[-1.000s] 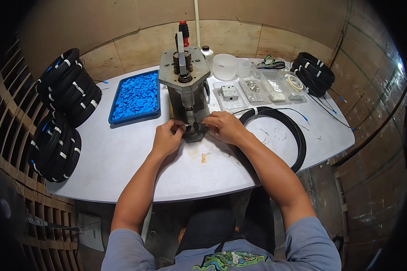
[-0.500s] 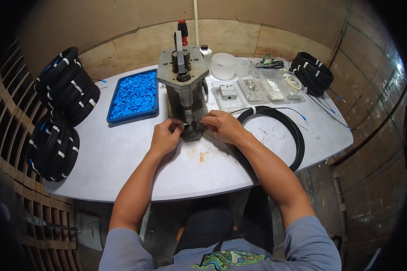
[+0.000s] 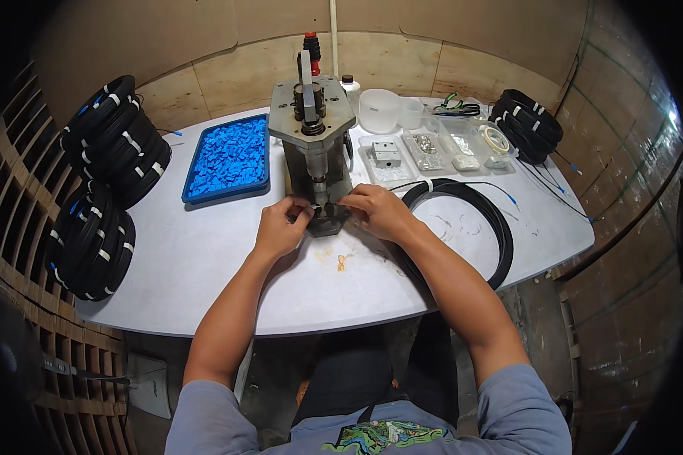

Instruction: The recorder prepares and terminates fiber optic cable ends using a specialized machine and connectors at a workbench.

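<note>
A grey metal hand press [image 3: 313, 125] stands upright in front of me, its ram [image 3: 319, 182] pointing down at the base. My left hand [image 3: 284, 226] is closed in a pinch at the left of the ram's lower end. What its fingertips hold is too small to name. On the other side my right hand [image 3: 377, 211] is also pinched, its fingertips beside a small dark part under the ram; they hide what they grip. Close to the right forearm lies a coil of black cable [image 3: 501, 235], tied with a white band, one cable run leading toward the right hand.
A blue tray [image 3: 228, 199] of small blue connectors stands left of the press. Bundled black cable coils [image 3: 114, 144] are stacked at the far left, with more coils [image 3: 525, 125] at the back right. Clear plastic boxes [image 3: 425, 152] and a white tub [image 3: 378, 111] sit behind the right hand.
The view has shifted very slightly. Both hands stay pinched at the press, with the left fingertips a touch nearer the ram's lower end.
</note>
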A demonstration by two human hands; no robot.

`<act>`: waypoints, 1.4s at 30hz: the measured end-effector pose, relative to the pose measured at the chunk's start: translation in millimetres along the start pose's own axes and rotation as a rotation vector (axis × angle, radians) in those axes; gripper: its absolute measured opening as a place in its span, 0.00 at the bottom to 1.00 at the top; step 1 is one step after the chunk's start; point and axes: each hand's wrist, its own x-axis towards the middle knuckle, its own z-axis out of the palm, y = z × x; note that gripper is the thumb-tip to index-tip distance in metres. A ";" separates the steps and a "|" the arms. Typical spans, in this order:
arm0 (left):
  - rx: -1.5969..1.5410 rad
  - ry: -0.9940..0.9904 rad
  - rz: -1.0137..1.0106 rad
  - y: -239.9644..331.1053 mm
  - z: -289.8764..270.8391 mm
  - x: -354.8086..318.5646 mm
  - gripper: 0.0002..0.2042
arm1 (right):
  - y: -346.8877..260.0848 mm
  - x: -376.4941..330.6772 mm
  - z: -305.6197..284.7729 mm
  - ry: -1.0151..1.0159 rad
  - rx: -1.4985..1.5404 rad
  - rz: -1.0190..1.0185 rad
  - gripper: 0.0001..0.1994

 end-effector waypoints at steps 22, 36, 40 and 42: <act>0.002 0.019 0.032 -0.9 0.1 0.1 0.09 | -0.1 -0.4 2.4 0.021 -0.019 0.019 0.20; -0.018 0.033 0.026 -1.8 1.0 -0.5 0.08 | -1.3 0.8 2.0 0.043 -0.019 0.008 0.18; -0.014 0.029 0.018 -5.6 2.3 0.3 0.08 | -0.8 -0.2 1.9 0.036 -0.027 0.016 0.18; -0.014 0.029 0.021 -6.7 2.5 0.5 0.08 | -0.3 -0.2 2.2 0.031 -0.031 0.020 0.18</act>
